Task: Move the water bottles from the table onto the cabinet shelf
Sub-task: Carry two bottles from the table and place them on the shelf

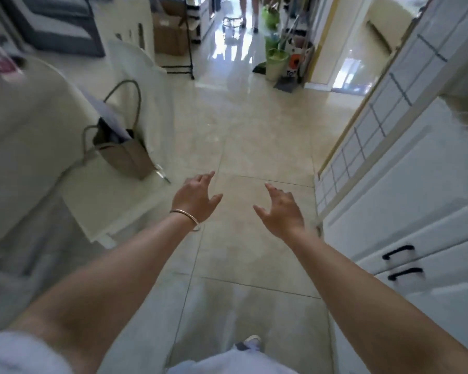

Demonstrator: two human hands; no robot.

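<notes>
Floor [254, 136]: pale glossy tiles are filling the middle of the head view and running off toward a bright doorway; no bottle is being seen on them. Cabinet [416, 211]: a white unit is occupying the right edge, its lower fronts carrying black handles [397, 252] and a gridded glass door [362, 136] being shown above them; whether a shelf behind that door is being filled cannot be told, since the interior is hidden. Surface [25, 144]: a covered piece of furniture, possibly the table, is being blurred at the left, and nothing standing on it is being made out. Chair [135, 85]: a white-draped seat is being shown beside the surface, with a brown paper bag [125, 152] resting on it. Cardboard boxes [170, 31] and a green bin [274, 63] are being glimpsed far off, well apart from the hands. Left hand [197, 198]: it is being held out over the floor, fingers spread wide and holding nothing, a thin bangle [185, 215] being worn at the wrist. Right hand [281, 209]: it is likewise being held out, fingers splayed wide and empty, near the cabinet's corner but not touching it. Water bottles: none is being shown anywhere in view, so their place cannot be told. Progress: it is being judged that no carry is under way at this moment; how many bottles are being left to move cannot be counted from here, and a fresh pickup at the surface is being judged the likely next need.
</notes>
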